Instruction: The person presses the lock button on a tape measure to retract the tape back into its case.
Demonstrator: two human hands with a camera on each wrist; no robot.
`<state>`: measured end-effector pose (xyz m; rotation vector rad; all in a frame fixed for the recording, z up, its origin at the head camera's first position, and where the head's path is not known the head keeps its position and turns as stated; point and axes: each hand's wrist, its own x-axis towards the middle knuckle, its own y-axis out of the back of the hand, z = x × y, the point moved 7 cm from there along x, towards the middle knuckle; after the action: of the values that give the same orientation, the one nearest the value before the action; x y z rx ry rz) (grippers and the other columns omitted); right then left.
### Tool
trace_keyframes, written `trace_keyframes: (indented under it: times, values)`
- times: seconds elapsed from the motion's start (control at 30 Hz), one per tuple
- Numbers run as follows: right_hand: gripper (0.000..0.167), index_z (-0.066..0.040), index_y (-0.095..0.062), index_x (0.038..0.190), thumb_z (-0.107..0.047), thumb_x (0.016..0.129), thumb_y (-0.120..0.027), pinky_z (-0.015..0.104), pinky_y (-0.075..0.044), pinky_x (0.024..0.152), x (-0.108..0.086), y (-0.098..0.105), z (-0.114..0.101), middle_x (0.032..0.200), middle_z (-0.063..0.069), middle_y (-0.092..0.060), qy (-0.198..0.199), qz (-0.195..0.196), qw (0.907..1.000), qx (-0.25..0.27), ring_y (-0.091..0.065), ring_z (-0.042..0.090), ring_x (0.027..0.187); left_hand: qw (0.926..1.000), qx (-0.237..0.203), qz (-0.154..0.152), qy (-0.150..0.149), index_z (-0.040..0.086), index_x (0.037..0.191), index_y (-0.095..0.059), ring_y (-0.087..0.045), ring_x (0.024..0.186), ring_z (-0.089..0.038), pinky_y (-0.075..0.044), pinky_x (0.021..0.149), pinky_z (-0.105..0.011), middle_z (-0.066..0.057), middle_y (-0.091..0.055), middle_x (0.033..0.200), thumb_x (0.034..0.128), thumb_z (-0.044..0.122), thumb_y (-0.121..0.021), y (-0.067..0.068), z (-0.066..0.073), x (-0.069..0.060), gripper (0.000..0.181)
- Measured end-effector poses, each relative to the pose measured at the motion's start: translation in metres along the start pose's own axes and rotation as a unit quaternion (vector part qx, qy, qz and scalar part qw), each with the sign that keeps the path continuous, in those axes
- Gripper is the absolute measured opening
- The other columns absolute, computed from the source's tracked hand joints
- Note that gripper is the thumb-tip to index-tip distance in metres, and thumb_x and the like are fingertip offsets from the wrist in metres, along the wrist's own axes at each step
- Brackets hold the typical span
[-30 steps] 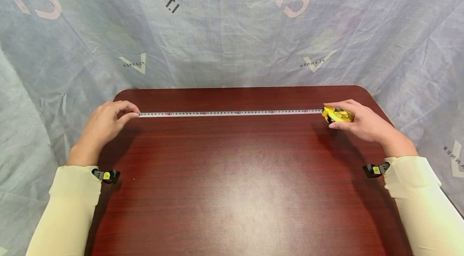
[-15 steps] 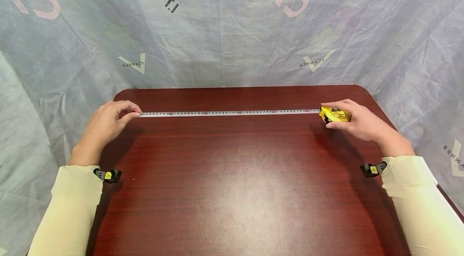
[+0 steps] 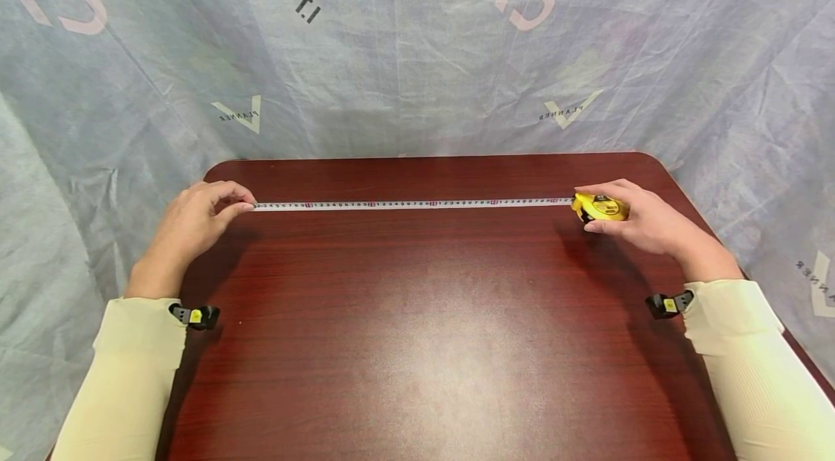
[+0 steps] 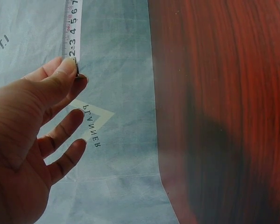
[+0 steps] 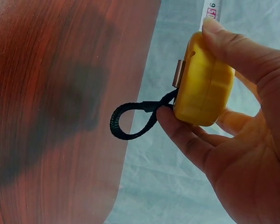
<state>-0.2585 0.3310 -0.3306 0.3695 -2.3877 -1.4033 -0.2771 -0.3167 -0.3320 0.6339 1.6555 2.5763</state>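
Note:
A yellow tape measure point(image 3: 601, 209) is gripped in my right hand point(image 3: 662, 223), thumb on one side and fingers round the other. Its white blade point(image 3: 404, 205) runs straight across to my left hand point(image 3: 189, 222), whose thumb and forefinger pinch the end. Low numbers on the blade show beside that pinch in the left wrist view, while the other fingers there stay loosely bent. Near the case mouth, the red 50 mark appears in the right wrist view. A black wrist loop point(image 5: 115, 122) and a metal clip point(image 5: 178, 73) hang off the case.
Beneath the stretched blade lies a dark red wooden table point(image 3: 391, 301) with rounded far corners. A grey printed cloth point(image 3: 391, 69) hangs behind it and at both sides. Small black devices sit at both wrists.
The right hand and case have shifted slightly left, and a little less blade shows outside the case. The left hand keeps its pinch and has barely moved.

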Motion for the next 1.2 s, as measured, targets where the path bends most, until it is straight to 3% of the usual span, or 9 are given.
trace_keyframes:
  times: [0.57,1.2]
  values:
    - [0.062,-0.015,-0.062,0.142,-0.007,0.085,-0.085,0.017,-0.037,0.082,-0.0005,-0.0023,-0.001,0.128,0.016,-0.056,0.002,-0.022,0.9997,0.01,-0.054,0.026,0.105,1.0,-0.003,0.001,0.0,0.021,0.1,-0.074,-0.052,0.086,-0.027,-0.036,0.073,-0.048,-0.005,-0.07,0.095,0.0942,0.022,-0.078,-0.0006,0.0,-0.0012,0.007]
    - [0.062,-0.014,-0.062,0.142,-0.005,0.085,-0.084,0.017,-0.04,0.08,0.0022,-0.0015,-0.0089,0.126,0.015,-0.057,0.003,-0.018,0.9998,0.006,-0.055,0.023,0.103,1.0,-0.002,0.006,-0.004,0.022,0.099,-0.074,-0.054,0.09,-0.027,-0.037,0.074,-0.048,-0.005,-0.071,0.096,0.0921,0.021,-0.08,-0.003,0.0018,0.0005,0.009]
